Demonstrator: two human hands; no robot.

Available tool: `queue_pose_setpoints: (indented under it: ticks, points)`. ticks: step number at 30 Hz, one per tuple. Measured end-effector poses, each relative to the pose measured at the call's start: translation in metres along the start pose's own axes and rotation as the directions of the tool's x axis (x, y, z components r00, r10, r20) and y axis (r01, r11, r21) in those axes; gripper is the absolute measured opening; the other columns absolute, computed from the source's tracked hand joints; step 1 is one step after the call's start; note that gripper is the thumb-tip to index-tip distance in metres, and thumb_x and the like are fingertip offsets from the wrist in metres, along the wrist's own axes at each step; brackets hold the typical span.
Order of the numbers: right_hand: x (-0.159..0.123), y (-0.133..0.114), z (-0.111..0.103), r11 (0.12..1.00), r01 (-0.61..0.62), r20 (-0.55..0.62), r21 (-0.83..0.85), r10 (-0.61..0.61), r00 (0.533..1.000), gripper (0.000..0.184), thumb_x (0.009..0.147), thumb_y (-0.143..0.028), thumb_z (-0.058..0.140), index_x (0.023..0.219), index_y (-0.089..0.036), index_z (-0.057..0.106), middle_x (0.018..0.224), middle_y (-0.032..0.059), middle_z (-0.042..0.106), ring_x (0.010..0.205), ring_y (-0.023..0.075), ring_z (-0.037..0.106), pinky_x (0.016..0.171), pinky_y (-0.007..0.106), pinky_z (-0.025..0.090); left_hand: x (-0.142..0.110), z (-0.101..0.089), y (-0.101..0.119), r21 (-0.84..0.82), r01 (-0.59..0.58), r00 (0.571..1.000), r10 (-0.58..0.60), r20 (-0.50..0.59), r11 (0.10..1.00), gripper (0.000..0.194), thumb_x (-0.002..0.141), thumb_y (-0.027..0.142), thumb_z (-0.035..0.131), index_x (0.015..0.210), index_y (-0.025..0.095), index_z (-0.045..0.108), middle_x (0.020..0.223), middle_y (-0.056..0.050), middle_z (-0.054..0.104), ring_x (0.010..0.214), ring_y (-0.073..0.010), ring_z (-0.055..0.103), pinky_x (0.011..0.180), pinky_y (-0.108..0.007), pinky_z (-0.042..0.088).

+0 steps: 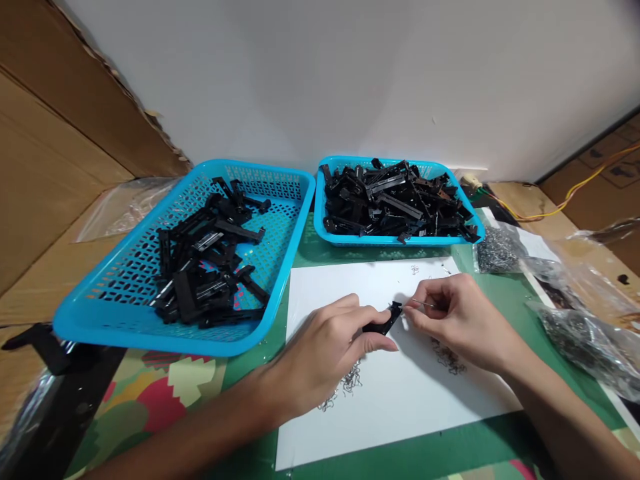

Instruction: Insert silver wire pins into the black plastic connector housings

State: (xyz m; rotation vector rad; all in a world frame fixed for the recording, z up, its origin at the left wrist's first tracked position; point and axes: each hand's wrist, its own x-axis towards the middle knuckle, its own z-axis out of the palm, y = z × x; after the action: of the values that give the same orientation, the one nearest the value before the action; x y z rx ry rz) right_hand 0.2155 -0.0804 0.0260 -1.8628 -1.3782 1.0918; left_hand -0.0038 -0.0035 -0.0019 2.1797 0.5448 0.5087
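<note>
My left hand (345,340) pinches a small black plastic part (384,324) between thumb and fingers, above a white sheet of paper (345,437). Close to the part's far end, my right hand (453,313) is closed on a thin metal pin-like piece (423,303); its exact kind is too small to make out. One pile of small bent wire pieces (351,379) lies on the paper beside my left hand, partly hidden by it. Under my right hand lies another pile of wire pieces (447,357).
A large blue basket (200,343) with black plastic parts stands at the left. Behind the paper, a second blue basket (400,240) is heaped with similar parts. Plastic bags of small metal pieces (575,333) lie at the right, near yellow and red wires (565,200). A cardboard wall (65,120) borders the left.
</note>
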Motion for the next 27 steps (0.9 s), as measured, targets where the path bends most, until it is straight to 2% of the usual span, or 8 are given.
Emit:
queue_pose_setpoints:
  ticks: [3,10,13,17,20,23,25,27]
  points:
    - [-0.001,0.001,0.002,1.0,0.005,-0.019,-0.029,-0.005,1.0,0.021,0.081,-0.025,0.068,0.062,-0.019,0.061,0.051,-0.0055,0.044,0.049,0.0086,0.032,0.046,0.024,0.023,0.0,-0.001,0.0,-0.021,0.026,1.0,-0.026,0.003,0.999,0.023,0.099,0.034,0.071,0.114,0.017,0.078,0.088,-0.003,0.072,0.082,-0.0192,0.067,0.073,-0.03,0.05]
    - [-0.001,0.003,0.006,0.986,0.102,-0.051,-0.133,-0.11,0.993,0.021,0.082,-0.02,0.063,0.062,-0.018,0.058,0.055,-0.0055,0.043,0.054,0.0093,0.034,0.05,0.025,0.025,-0.001,-0.001,-0.001,-0.08,0.072,0.997,-0.07,0.023,0.994,0.018,0.1,0.033,0.07,0.11,0.021,0.079,0.087,-0.001,0.07,0.081,-0.0174,0.066,0.074,-0.028,0.047]
    - [-0.001,0.002,0.006,0.978,0.127,-0.038,-0.167,-0.135,0.99,0.02,0.083,-0.018,0.062,0.063,-0.018,0.062,0.053,-0.0058,0.041,0.052,0.0092,0.034,0.05,0.026,0.025,-0.001,0.0,-0.003,-0.098,0.08,0.997,-0.079,0.021,0.992,0.016,0.1,0.03,0.07,0.11,0.022,0.079,0.088,0.0,0.07,0.08,-0.0166,0.065,0.074,-0.028,0.047]
    - [-0.002,0.0,-0.004,0.974,0.108,0.046,-0.197,-0.1,0.994,0.021,0.093,-0.026,0.062,0.079,-0.017,0.075,0.057,-0.0022,0.055,0.054,0.0119,0.043,0.05,0.027,0.03,-0.001,0.001,-0.003,-0.123,0.106,0.994,-0.105,0.018,0.987,0.013,0.1,0.028,0.071,0.109,0.023,0.08,0.084,0.001,0.068,0.079,-0.0155,0.063,0.074,-0.028,0.046]
    - [-0.003,0.0,-0.016,0.965,0.134,0.077,-0.224,-0.119,0.99,0.025,0.1,-0.033,0.06,0.096,-0.019,0.081,0.076,0.0035,0.072,0.065,0.0158,0.058,0.055,0.027,0.04,0.0,-0.001,-0.001,-0.132,0.118,0.993,-0.115,0.025,0.984,0.012,0.1,0.025,0.072,0.107,0.025,0.082,0.086,0.002,0.069,0.079,-0.0145,0.063,0.074,-0.027,0.045]
    - [-0.003,0.004,-0.024,0.945,0.235,0.035,-0.229,-0.233,0.972,0.031,0.106,-0.036,0.054,0.116,-0.023,0.08,0.102,0.0084,0.076,0.086,0.0205,0.068,0.065,0.028,0.05,0.0,-0.002,0.0,-0.129,0.127,0.992,-0.123,0.04,0.983,0.013,0.1,0.024,0.071,0.105,0.025,0.083,0.086,0.002,0.069,0.08,-0.0139,0.063,0.074,-0.026,0.044]
    - [-0.002,0.008,-0.026,0.929,0.29,-0.028,-0.231,-0.305,0.952,0.031,0.107,-0.037,0.053,0.119,-0.027,0.08,0.113,0.0098,0.075,0.097,0.023,0.07,0.071,0.03,0.054,0.0,-0.002,0.0,-0.135,0.141,0.99,-0.136,0.045,0.981,0.014,0.101,0.025,0.07,0.106,0.026,0.083,0.085,0.002,0.068,0.08,-0.0138,0.063,0.075,-0.026,0.044]
    - [-0.002,0.011,-0.024,0.924,0.314,-0.154,-0.22,-0.351,0.924,0.025,0.104,-0.037,0.061,0.113,-0.028,0.082,0.114,0.0088,0.076,0.101,0.0241,0.072,0.079,0.032,0.057,-0.001,-0.001,0.0,-0.137,0.149,0.988,-0.144,0.049,0.979,0.014,0.101,0.026,0.07,0.107,0.026,0.083,0.085,0.002,0.068,0.08,-0.0139,0.063,0.075,-0.026,0.044]
